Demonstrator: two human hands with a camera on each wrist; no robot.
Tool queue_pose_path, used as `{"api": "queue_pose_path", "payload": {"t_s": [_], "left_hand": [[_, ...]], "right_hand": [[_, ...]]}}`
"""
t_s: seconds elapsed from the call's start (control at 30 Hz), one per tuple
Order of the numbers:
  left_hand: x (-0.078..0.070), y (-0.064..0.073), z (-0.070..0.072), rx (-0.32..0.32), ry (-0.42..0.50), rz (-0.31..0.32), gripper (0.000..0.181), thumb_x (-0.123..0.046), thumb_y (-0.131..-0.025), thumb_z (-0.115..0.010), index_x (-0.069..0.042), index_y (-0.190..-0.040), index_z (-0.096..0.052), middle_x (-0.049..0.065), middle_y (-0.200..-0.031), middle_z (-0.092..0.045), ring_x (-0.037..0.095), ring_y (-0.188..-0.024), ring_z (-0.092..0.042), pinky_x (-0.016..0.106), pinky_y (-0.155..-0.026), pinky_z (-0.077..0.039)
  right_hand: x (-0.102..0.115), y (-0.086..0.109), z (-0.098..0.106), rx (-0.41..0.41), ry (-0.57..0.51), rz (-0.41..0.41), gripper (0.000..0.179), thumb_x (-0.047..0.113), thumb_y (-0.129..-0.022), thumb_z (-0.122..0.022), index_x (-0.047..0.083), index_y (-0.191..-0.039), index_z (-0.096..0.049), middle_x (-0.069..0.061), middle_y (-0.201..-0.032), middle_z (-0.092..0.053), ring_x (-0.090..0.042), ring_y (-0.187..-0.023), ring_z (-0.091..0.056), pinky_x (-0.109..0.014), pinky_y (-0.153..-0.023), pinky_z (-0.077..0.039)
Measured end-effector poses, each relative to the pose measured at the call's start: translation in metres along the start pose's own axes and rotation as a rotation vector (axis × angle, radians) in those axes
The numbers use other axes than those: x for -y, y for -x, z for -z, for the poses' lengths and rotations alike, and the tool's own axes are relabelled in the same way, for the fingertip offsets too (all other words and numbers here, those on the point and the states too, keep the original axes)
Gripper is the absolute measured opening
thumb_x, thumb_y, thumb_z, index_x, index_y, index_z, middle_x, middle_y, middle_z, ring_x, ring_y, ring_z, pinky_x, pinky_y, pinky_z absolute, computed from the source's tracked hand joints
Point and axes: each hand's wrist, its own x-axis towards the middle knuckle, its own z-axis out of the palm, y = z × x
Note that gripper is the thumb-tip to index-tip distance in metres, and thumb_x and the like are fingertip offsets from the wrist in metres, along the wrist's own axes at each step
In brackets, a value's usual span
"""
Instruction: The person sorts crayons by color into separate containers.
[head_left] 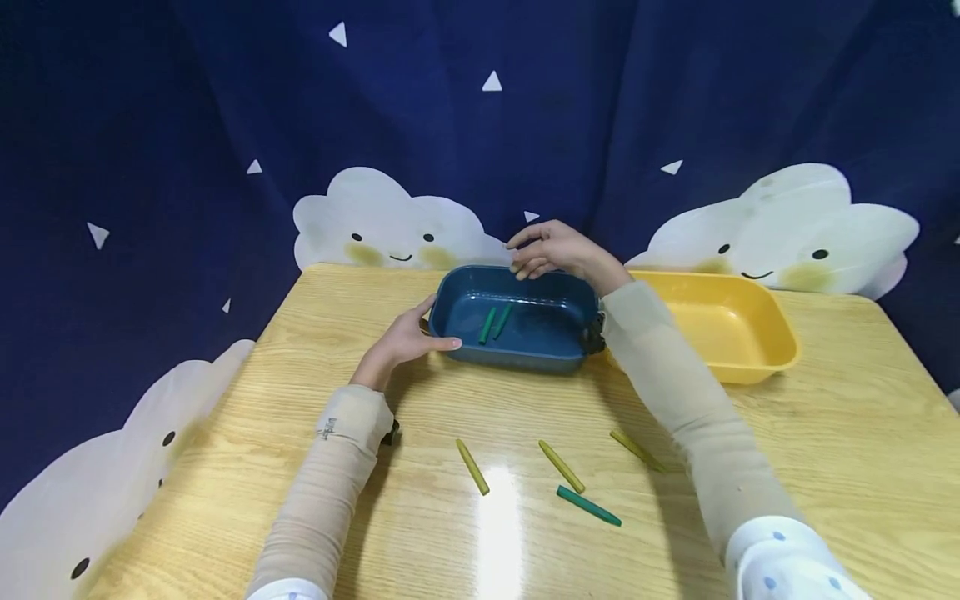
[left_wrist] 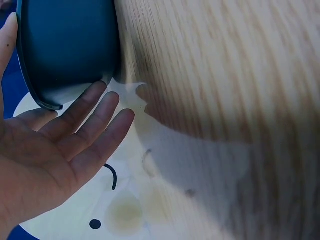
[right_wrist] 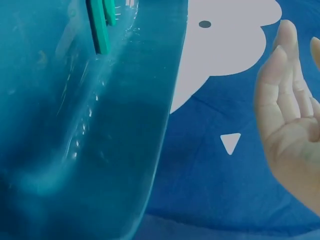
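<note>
A dark blue basin [head_left: 517, 360] stands at the back of the table, with two green crayons [head_left: 487, 326] lying in it. My left hand [head_left: 401, 337] is at the basin's left end, its thumb against the front corner near the rim. In the left wrist view the other fingers [left_wrist: 97, 137] extend loosely along the end wall. Above the basin's far rim my right hand [head_left: 555, 250] hovers with relaxed fingers and an empty palm, seen also in the right wrist view. Nearer the front lie three yellow crayons [head_left: 472, 467] and a green crayon [head_left: 588, 506].
A yellow basin [head_left: 780, 346] stands right of the blue one, partly behind my right forearm. That forearm also passes close to the rightmost yellow crayon [head_left: 637, 451]. A dark blue curtain [head_left: 450, 108] with clouds hangs behind the wooden table [head_left: 420, 542].
</note>
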Motion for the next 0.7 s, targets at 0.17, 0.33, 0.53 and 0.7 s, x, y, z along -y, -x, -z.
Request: {"api": "queue_pose_path", "payload": {"t_s": [0.17,0.33,0.53,0.7], "left_hand": [[0.003,-0.004,0.003,0.003,-0.010,-0.010,0.099,-0.033,-0.075,-0.075,-0.010,-0.147,-0.011,0.019,-0.133,-0.042,0.028,-0.103,-0.052,0.036,-0.078,-0.046],[0.005,-0.007,0.005,0.002,-0.013,-0.010,0.099,-0.035,-0.075,-0.075,-0.010,-0.147,-0.011,0.018,-0.133,-0.042,0.027,-0.103,-0.052,0.036,-0.077,-0.046],[0.005,-0.008,0.009,-0.004,-0.006,-0.007,0.099,-0.032,-0.075,-0.075,-0.011,-0.147,-0.011,0.017,-0.137,-0.038,0.028,-0.104,-0.051,0.037,-0.079,-0.046],[0.007,-0.009,0.011,-0.005,-0.009,-0.001,0.099,-0.033,-0.075,-0.075,-0.013,-0.147,-0.010,0.018,-0.136,-0.039,0.028,-0.105,-0.051,0.038,-0.080,-0.045]], "right_hand": [[0.000,0.018,0.005,0.010,0.038,0.021,0.035,0.006,-0.089,-0.057,-0.007,-0.121,-0.050,-0.012,-0.085,-0.067,-0.021,-0.072,-0.065,-0.035,-0.070,-0.052],[-0.006,0.036,0.009,0.033,0.066,0.030,0.036,0.008,-0.088,-0.059,-0.008,-0.119,-0.050,-0.013,-0.086,-0.067,-0.022,-0.072,-0.065,-0.035,-0.071,-0.052],[-0.013,0.060,0.007,0.111,0.071,0.067,0.036,0.007,-0.088,-0.058,-0.011,-0.118,-0.049,-0.010,-0.085,-0.068,-0.020,-0.071,-0.065,-0.031,-0.067,-0.052],[-0.022,0.077,0.003,0.150,0.097,0.061,0.035,0.008,-0.088,-0.058,-0.010,-0.117,-0.050,-0.009,-0.086,-0.068,-0.021,-0.073,-0.065,-0.034,-0.070,-0.052]]}}
